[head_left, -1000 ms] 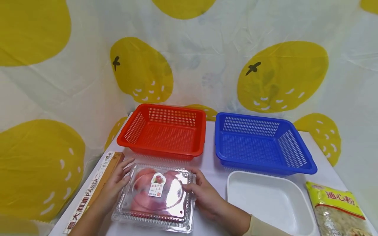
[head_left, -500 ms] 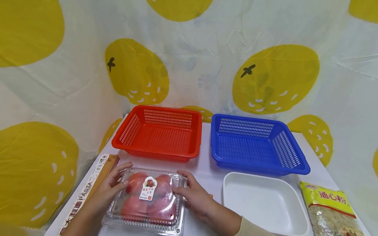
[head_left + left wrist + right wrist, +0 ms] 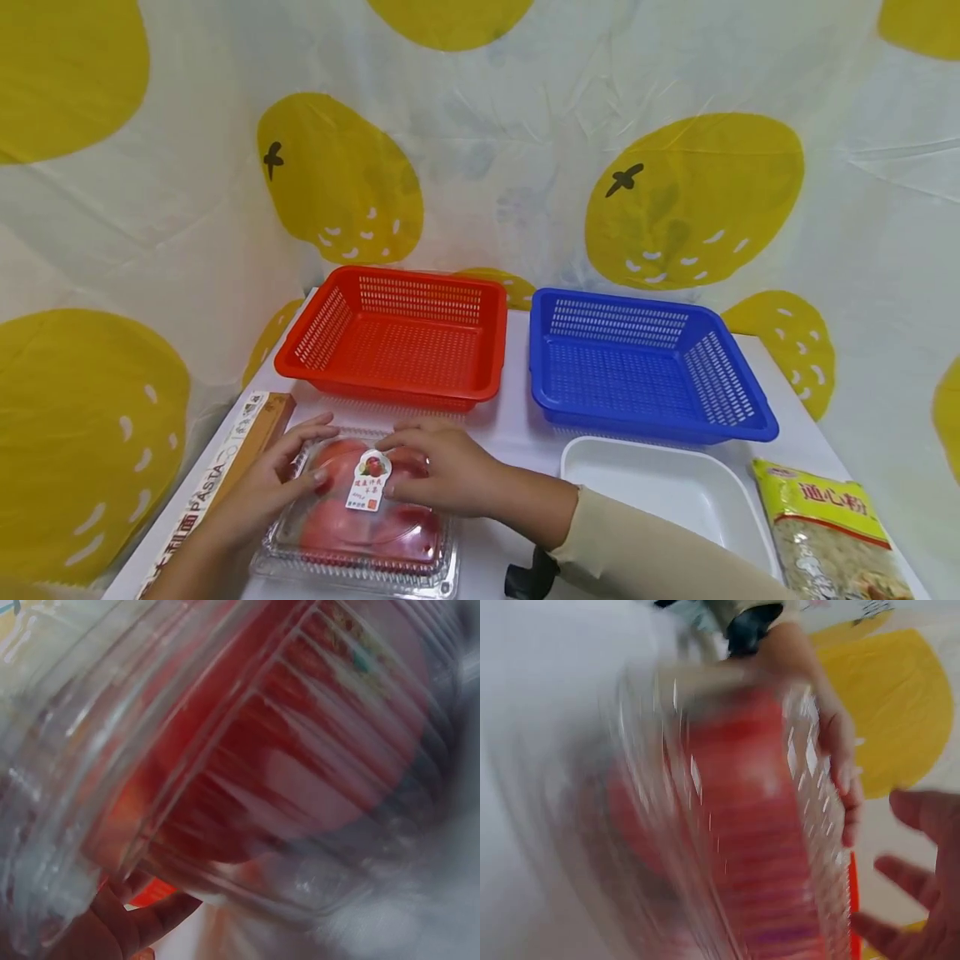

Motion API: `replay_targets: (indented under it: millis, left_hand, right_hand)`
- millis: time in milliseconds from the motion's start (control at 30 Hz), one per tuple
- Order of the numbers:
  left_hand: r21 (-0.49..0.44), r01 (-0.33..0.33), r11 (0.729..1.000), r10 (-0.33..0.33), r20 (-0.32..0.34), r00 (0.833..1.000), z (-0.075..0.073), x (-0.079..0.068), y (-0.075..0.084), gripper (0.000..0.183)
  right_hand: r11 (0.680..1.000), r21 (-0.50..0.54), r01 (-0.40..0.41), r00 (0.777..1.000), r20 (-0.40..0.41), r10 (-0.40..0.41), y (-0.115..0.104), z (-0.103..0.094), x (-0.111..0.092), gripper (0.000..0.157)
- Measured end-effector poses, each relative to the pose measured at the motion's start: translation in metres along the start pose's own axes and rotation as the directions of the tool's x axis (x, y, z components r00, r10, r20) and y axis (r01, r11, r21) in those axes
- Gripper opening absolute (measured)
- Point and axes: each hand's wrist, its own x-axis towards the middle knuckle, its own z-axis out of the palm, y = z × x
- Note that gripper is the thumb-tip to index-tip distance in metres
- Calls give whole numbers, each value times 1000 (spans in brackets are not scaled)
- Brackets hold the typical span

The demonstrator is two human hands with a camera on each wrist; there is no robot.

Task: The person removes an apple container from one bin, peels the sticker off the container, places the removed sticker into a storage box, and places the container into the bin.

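Note:
A clear plastic clamshell box (image 3: 360, 567) of large red fruit lies at the front left of the table. On its lid is a white label (image 3: 366, 487) with a fruit picture. My left hand (image 3: 277, 479) holds the box's left side, thumb on the lid and fingers along the far left edge. The left wrist view has part of that hand (image 3: 120, 926) below the ribbed box wall. My right hand (image 3: 442, 471) hovers over the lid, fingertips near the label. Seen from the right wrist, this hand (image 3: 915, 877) has spread fingers, apart from the box's side.
Behind the box stand a red basket (image 3: 405, 337) and, to its right, a blue basket (image 3: 615, 379). A white tray (image 3: 667, 492) is partly covered by the right sleeve. A yellow-topped pasta bag (image 3: 828, 525) lies far right. Along the left edge lies a long pasta box (image 3: 217, 492).
My right hand has left the box's right edge and moved left over the lid to near the label. The left hand keeps its hold. The whole head view has shifted slightly.

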Motion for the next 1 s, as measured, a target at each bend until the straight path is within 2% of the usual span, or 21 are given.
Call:
replay_targets:
  millis: [100, 200, 433, 633, 833, 1000]
  left_hand:
    - [20, 5, 1000, -5, -5, 1000, -1, -1, 0, 47]
    - [55, 12, 998, -11, -17, 1000, -2, -2, 0, 46]
    - [93, -28, 995, 30, -19, 999, -1, -2, -2, 46]
    - [89, -11, 996, 13, -18, 1000, 0, 1, -2, 47]
    - [53, 8, 999, -6, -29, 1000, 1, 0, 1, 48]
    - [44, 3, 999, -2, -23, 1000, 1, 0, 0, 48]
  right_hand:
    - [989, -133, 68, 996, 72, -59, -1, 3, 12, 52]
    - [964, -241, 110, 989, 126, -82, -3, 5, 22, 56]
    - [945, -303, 118, 979, 197, -59, -5, 6, 35, 61]
    - [952, -284, 111, 980, 191, -57, -1, 5, 43, 42]
    - [989, -136, 53, 982, 189, -27, -3, 5, 57, 14]
    - [999, -53, 11, 986, 166, -2, -5, 8, 64, 11]
